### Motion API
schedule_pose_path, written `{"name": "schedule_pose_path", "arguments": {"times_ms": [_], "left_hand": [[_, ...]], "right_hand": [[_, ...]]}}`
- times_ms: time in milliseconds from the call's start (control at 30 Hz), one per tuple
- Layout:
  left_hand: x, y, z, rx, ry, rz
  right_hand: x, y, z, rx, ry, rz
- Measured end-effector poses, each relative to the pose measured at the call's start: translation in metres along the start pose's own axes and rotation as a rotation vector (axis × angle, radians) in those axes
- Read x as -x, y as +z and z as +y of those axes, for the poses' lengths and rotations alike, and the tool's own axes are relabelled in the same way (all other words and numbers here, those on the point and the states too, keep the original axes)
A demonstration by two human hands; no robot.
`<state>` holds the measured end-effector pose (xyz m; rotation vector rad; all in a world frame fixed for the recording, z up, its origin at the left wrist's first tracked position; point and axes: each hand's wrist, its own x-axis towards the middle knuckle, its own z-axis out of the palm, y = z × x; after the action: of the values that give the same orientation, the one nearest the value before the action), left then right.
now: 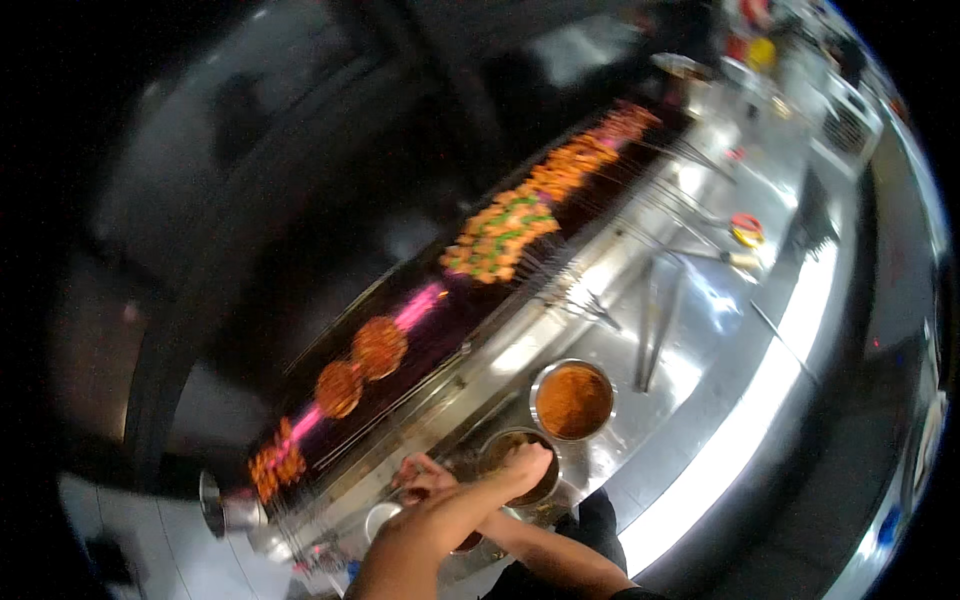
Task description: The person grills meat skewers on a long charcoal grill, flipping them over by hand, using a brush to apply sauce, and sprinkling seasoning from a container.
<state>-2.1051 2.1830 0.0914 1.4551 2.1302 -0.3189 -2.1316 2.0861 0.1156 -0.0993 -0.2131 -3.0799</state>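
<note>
My forearms cross at the bottom, the left one over the right. My left hand point(529, 461) reaches into a metal bowl point(556, 480) with dark contents; its fingertips are hidden, so a hold cannot be told. To the left, near the grill's metal edge, my right hand point(424, 476) has bent fingers; blur hides whether it holds anything. A metal bowl of orange-brown powder point(574, 400) stands just beyond the left hand. Under my forearms a further bowl with dark red contents point(469, 541) is partly covered, beside a white round container point(381, 517).
Skewered meat pieces point(502, 232), two round patties point(380, 347) and more skewers point(276, 461) lie along a long grill with a pink glow. Metal tongs point(656, 330), a brush-like tool point(739, 259) and a red-and-yellow tape roll point(747, 229) rest on the steel counter point(615, 315).
</note>
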Motion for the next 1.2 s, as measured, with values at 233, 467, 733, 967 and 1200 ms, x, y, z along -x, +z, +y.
{"name": "schedule_pose_path", "arguments": {"times_ms": [233, 467, 733, 967, 1200], "left_hand": [[0.051, -0.134, -0.074, 0.511, 0.017, 0.531], [0.084, -0.236, -0.225, 0.115, -0.252, 0.811], [0.098, -0.263, -0.243, 0.127, -0.457, 0.663], [0.097, -0.245, -0.245, 0.055, -0.305, 0.739], [0.104, -0.242, -0.228, 0.041, -0.307, 0.572]], "right_hand": [[0.018, -0.017, -0.043, 0.491, 0.19, -0.018], [0.02, 0.06, -0.068, 0.234, 0.367, 0.181], [0.022, 0.057, -0.075, 0.217, 0.336, 0.147], [0.019, 0.056, -0.074, 0.212, 0.353, 0.133], [0.02, 0.066, -0.077, 0.212, 0.35, 0.154]]}}
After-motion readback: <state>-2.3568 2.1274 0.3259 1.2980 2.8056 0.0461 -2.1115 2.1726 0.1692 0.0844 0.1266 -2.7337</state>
